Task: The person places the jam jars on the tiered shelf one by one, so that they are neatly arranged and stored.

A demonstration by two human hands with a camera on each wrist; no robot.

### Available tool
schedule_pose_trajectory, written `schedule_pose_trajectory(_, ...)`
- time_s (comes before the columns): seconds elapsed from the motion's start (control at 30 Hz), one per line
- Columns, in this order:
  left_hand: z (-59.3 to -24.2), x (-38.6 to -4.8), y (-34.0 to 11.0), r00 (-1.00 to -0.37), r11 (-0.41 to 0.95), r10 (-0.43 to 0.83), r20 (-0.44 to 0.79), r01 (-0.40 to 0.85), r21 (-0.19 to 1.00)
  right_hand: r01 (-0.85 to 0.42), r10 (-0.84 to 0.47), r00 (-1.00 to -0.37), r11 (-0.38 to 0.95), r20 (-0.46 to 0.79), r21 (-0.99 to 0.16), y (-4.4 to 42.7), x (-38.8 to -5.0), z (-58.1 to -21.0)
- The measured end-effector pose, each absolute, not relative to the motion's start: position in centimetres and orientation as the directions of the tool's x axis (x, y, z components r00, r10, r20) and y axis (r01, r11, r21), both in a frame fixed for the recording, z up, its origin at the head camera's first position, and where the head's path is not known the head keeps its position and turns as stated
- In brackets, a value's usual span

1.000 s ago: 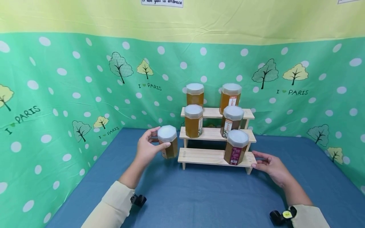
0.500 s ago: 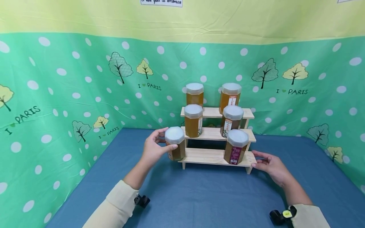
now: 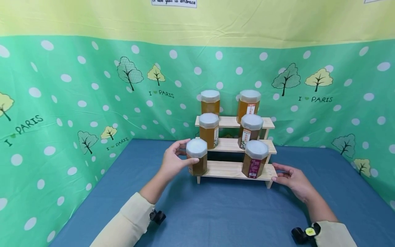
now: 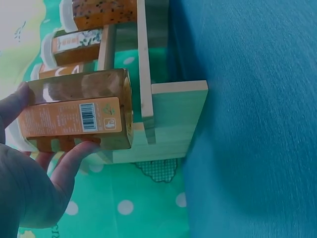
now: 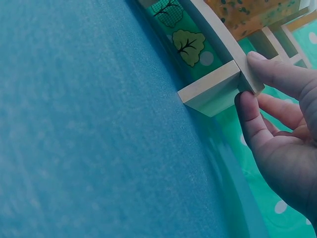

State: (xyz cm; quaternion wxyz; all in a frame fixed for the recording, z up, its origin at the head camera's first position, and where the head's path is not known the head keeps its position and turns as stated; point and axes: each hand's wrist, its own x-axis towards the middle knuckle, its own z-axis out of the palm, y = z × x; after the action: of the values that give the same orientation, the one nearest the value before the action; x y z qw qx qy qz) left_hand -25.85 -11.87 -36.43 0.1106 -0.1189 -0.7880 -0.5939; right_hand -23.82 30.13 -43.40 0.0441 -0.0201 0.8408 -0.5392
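My left hand (image 3: pixel 175 161) grips a honey jar (image 3: pixel 197 161) with a white lid, thumb on the near side and fingers behind. The jar is upright at the left end of the bottom step of a three-tier wooden stand (image 3: pixel 225 168). In the left wrist view, its orange barcode label (image 4: pixel 74 118) faces out, and a narrow gap shows between the jar's base and the step board (image 4: pixel 144 74). At the stand's other end, my right hand (image 3: pixel 293 180) pinches the bottom step's right corner, thumb above and fingers below. A jar with a purple label (image 3: pixel 255 161) stands near that corner.
Two jars, an amber one (image 3: pixel 209 132) and a darker one (image 3: pixel 250 130), occupy the middle step. Two more, left (image 3: pixel 210 103) and right (image 3: pixel 248 106), stand on the top step. Blue cloth (image 3: pixel 228 216) covers the table; a green printed curtain (image 3: pixel 92 72) hangs behind.
My left hand has carried its jar rightward, from beside the stand to over the bottom step's left end. The right hand keeps its place on the stand's corner.
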Motion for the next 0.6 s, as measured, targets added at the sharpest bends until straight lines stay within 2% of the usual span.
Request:
schedule_pose_trajectory(0.3, -36.8, -26.2, -10.9, -0.948, 0.238, 0.088, 0.306, 0.318, 0.918, 0.009, -0.081, -0.996, 0.411, -0.047, -0.912, 30.1, -23.9, -43.4)
schedule_pose_trajectory(0.6, -37.3, -26.7, -10.0, -0.931, 0.229, 0.106, 0.349, 0.364, 0.903, 0.011, -0.082, -0.995, 0.409, -0.048, -0.913, 30.1, -23.9, -43.5)
